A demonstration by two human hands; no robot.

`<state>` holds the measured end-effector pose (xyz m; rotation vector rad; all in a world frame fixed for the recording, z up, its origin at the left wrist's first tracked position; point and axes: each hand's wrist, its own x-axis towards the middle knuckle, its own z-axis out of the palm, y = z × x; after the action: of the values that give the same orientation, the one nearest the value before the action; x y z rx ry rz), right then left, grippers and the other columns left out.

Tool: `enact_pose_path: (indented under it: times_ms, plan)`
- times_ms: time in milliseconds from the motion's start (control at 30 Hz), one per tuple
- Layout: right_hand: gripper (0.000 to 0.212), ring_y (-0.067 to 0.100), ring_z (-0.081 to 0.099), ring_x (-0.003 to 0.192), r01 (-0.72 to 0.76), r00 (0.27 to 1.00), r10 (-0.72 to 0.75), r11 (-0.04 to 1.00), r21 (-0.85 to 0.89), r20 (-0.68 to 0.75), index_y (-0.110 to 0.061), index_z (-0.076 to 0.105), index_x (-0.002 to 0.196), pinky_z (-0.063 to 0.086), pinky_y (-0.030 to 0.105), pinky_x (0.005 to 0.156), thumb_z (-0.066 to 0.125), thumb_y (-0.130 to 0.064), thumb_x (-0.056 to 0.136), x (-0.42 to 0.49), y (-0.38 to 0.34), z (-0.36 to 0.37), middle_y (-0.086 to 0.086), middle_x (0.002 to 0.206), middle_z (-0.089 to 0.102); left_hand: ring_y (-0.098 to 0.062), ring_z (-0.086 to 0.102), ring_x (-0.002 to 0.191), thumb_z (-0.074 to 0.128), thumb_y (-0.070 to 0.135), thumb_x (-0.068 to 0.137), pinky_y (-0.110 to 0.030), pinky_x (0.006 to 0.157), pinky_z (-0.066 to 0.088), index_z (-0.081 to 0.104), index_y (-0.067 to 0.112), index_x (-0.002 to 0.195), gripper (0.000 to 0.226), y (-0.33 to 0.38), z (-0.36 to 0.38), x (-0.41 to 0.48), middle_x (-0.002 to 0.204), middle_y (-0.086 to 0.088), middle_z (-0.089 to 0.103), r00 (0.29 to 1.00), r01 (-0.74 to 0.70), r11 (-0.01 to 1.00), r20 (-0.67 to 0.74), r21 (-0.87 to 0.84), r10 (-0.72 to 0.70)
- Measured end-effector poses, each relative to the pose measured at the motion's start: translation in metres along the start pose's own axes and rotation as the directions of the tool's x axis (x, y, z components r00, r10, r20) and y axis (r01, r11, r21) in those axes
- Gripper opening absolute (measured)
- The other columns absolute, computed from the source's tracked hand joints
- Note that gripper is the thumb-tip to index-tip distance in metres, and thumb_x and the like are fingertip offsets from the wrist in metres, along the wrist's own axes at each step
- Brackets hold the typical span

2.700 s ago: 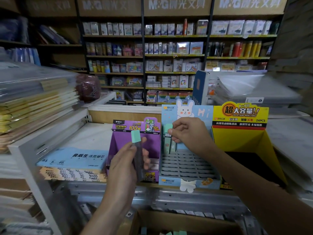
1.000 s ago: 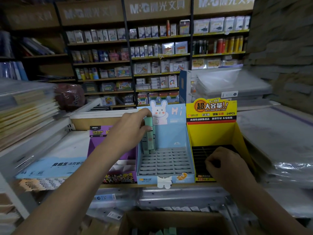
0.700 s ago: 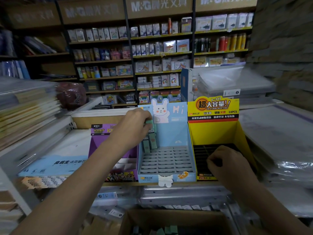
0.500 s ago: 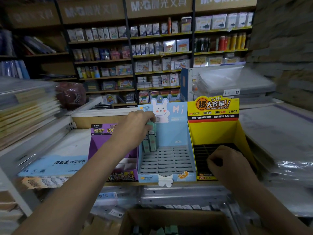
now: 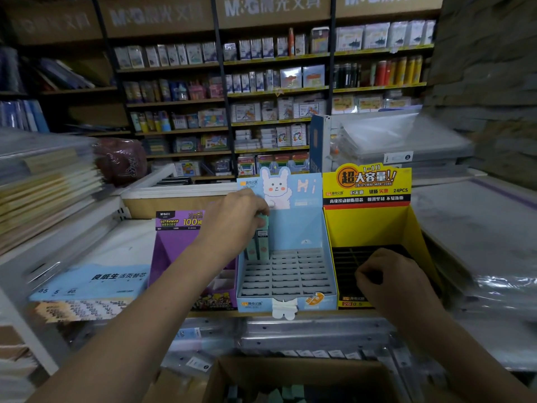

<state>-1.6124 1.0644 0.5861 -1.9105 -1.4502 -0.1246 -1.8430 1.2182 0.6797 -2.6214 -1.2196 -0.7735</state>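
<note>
The person's left hand [image 5: 235, 219] has its fingers curled round the top of a mint-green lead case [image 5: 263, 226], pinching it upright over the back left corner of the blue display box [image 5: 302, 231]. The case hangs just below the fingertips, its lower end close to the slotted grid [image 5: 287, 274], right beside the cases already standing [image 5: 251, 250] under the hand. The step in hand looks to be seating this case in the next free slot. It will likely go best if the case stays vertical and comes straight down, since a tilt toward the wrist could knock its neighbours or catch a divider. The grip should stay high on the cap, so the fingers clear the standing cases as it sinks, and should let go only once the bottom is felt to rest in the slot. Filling outward from under the hand, row by row, would leave later slots easy to reach. The right hand [image 5: 389, 283] lies curled at the front of the yellow display box [image 5: 369, 225], well to the right of the working hand; whether it grips anything cannot be told. More green cases [image 5: 287, 392] lie in the cardboard box [image 5: 290, 370] below both wrists.
</note>
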Motion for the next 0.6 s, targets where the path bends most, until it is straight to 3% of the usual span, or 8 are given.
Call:
enact_pose_path:
  times_ms: [100, 267, 433, 600]
  plan:
    - [0.015, 0.005, 0.057, 0.070, -0.006, 1.000, 0.006, 1.000, 0.003, 0.001, -0.020, 0.074, 0.070, 0.051, 0.030, 0.058, 0.074, -0.015, 0.084, 0.001, 0.000, 0.000, -0.012, 0.076, 0.061, -0.023, 0.063, 0.108, 0.069, 0.023, 0.093, -0.043, 0.087, 0.052, 0.067, 0.030, 0.119, 0.027, 0.002, 0.002, -0.002, 0.114, 0.005, 0.067, 1.000, 0.001, 0.999, -0.016, 0.053, 0.000]
    - [0.015, 0.006, 0.057, 0.070, -0.011, 1.000, 0.011, 1.000, 0.002, 0.002, -0.019, 0.073, 0.070, 0.053, 0.033, 0.059, 0.074, -0.015, 0.084, 0.000, -0.001, 0.000, -0.011, 0.076, 0.061, -0.024, 0.064, 0.103, 0.065, 0.022, 0.094, -0.037, 0.076, 0.048, 0.066, 0.028, 0.108, 0.015, 0.002, 0.007, -0.002, 0.109, 0.004, 0.069, 0.999, 0.012, 0.990, -0.031, 0.143, -0.007]
    - [0.015, 0.005, 0.057, 0.070, -0.019, 1.000, 0.019, 1.000, 0.007, 0.009, -0.021, 0.074, 0.070, 0.055, 0.036, 0.060, 0.073, -0.015, 0.084, -0.001, -0.002, -0.001, -0.013, 0.076, 0.060, -0.026, 0.063, 0.106, 0.064, 0.023, 0.096, -0.039, 0.078, 0.047, 0.066, 0.027, 0.116, 0.021, 0.000, 0.009, -0.003, 0.113, 0.000, 0.069, 1.000, 0.011, 0.984, -0.023, 0.175, -0.007]
    - [0.014, 0.006, 0.059, 0.071, -0.017, 0.999, 0.017, 1.000, 0.025, 0.029, -0.020, 0.075, 0.074, 0.056, 0.038, 0.062, 0.072, -0.015, 0.087, 0.000, -0.005, -0.005, -0.013, 0.077, 0.062, -0.027, 0.065, 0.106, 0.066, 0.015, 0.095, -0.040, 0.079, 0.051, 0.067, 0.020, 0.123, 0.029, 0.000, 0.006, -0.012, 0.121, -0.002, 0.067, 0.999, -0.023, 0.998, -0.045, 0.064, 0.026]
